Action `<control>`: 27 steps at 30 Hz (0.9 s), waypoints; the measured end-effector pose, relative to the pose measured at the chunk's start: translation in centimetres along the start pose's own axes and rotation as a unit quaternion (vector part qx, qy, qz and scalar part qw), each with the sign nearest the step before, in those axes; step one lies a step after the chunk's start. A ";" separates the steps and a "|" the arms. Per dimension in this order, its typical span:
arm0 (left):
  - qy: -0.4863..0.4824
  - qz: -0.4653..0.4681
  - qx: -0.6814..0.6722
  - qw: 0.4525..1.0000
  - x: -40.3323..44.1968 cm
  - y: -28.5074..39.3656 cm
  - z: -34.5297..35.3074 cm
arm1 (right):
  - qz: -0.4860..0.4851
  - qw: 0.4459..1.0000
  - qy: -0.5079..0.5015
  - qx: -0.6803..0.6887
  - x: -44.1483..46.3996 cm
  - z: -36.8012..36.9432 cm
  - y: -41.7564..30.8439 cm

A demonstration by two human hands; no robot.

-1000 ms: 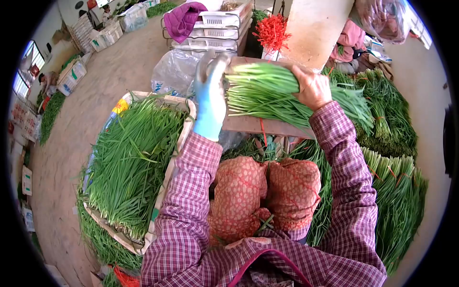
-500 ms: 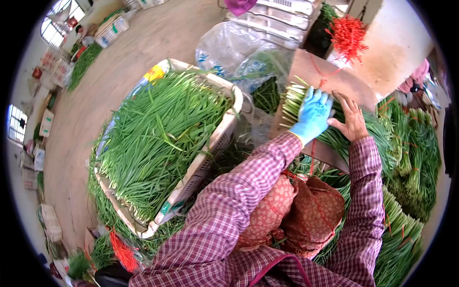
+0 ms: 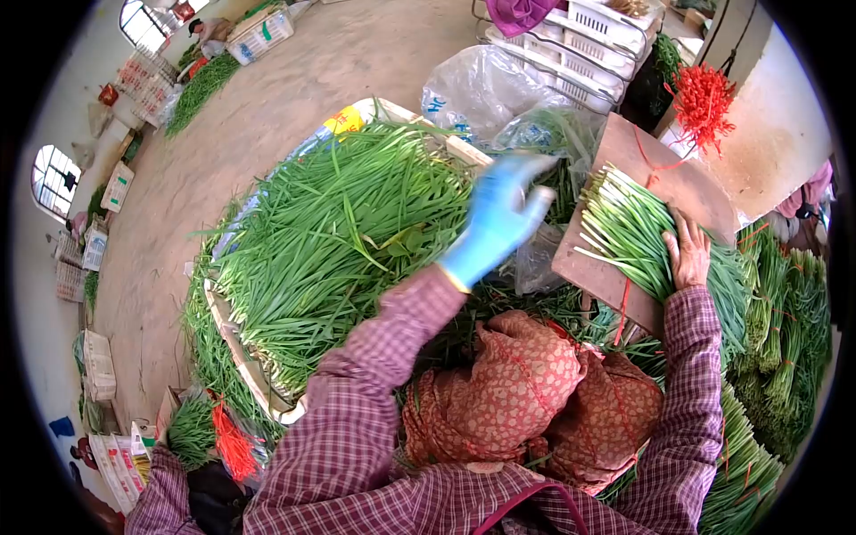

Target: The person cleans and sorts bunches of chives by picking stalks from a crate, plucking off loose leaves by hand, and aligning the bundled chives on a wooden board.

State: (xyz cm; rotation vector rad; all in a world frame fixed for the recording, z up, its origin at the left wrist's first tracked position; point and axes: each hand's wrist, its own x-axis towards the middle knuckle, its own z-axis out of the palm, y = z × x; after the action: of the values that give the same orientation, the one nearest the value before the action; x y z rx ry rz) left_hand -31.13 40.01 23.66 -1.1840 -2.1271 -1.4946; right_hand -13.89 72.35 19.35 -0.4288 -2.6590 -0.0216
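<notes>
My left hand [image 3: 504, 214], in a blue glove, is blurred by motion between the crate and the board, with fingers apart and nothing visible in it. My bare right hand [image 3: 688, 250] lies with fingers spread on a bunch of green stalks [image 3: 629, 223]. Under the bunch is a brown board [image 3: 602, 281], with a red tie [image 3: 651, 178] showing beyond the stalks. The pale stalk ends point left and up, and the leaves hang off the board's right side. Long green leaves [image 3: 330, 241] fill the white crate [image 3: 234, 343] on the left.
Red ties [image 3: 702, 105] hang by the pillar. Stacked white baskets [image 3: 588, 53] and a clear plastic bag [image 3: 477, 89] stand behind. Tied bundles [image 3: 785, 321] lie at right. Patterned cloth sacks [image 3: 504, 383] are below the board. A co-worker's sleeve [image 3: 160, 490] shows at lower left.
My left hand has left the bunch and moved left toward the crate. My right hand stays on the bunch. The view has shifted, so the crate and board appear farther right than at first.
</notes>
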 end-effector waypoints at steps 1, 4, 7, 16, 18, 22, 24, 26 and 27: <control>-0.011 -0.093 -0.022 0.995 -0.4 -1.4 -2.7 | 0.005 1.000 -0.004 0.002 0.1 -0.5 0.0; -0.012 -0.176 0.205 0.963 -0.4 -8.8 -10.0 | -0.008 1.000 0.017 0.002 0.3 -2.6 -0.8; -0.068 -0.253 0.375 0.889 -0.3 -15.5 -14.3 | -0.012 0.999 0.029 0.006 0.2 -4.5 -1.9; -0.284 -0.336 0.446 0.779 1.9 -23.4 -15.6 | -0.040 0.997 0.022 0.055 -0.6 -6.6 -7.2; -0.304 -0.311 0.447 0.782 2.0 -23.6 -15.7 | -0.046 0.996 0.013 0.072 -0.6 -6.7 -8.5; -0.352 -0.352 0.466 0.731 3.4 -23.3 -15.5 | -0.096 0.988 -0.020 0.123 0.5 -6.0 -11.4; -0.357 -0.374 0.455 0.725 3.6 -23.5 -15.6 | -0.126 0.982 -0.041 0.132 0.8 -5.3 -13.4; -0.325 -0.369 0.440 0.751 2.8 -24.1 -15.7 | -0.150 0.969 -0.080 0.180 1.4 -5.1 -15.6; -0.293 -0.363 0.425 0.776 2.2 -24.6 -15.8 | -0.164 0.962 -0.093 0.196 1.7 -4.5 -16.4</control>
State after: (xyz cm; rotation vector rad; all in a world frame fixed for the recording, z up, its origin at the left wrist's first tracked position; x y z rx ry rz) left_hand -54.39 24.03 15.86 -0.4824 -3.3457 -0.0701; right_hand -18.40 56.90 25.07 0.1466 -2.7931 0.4566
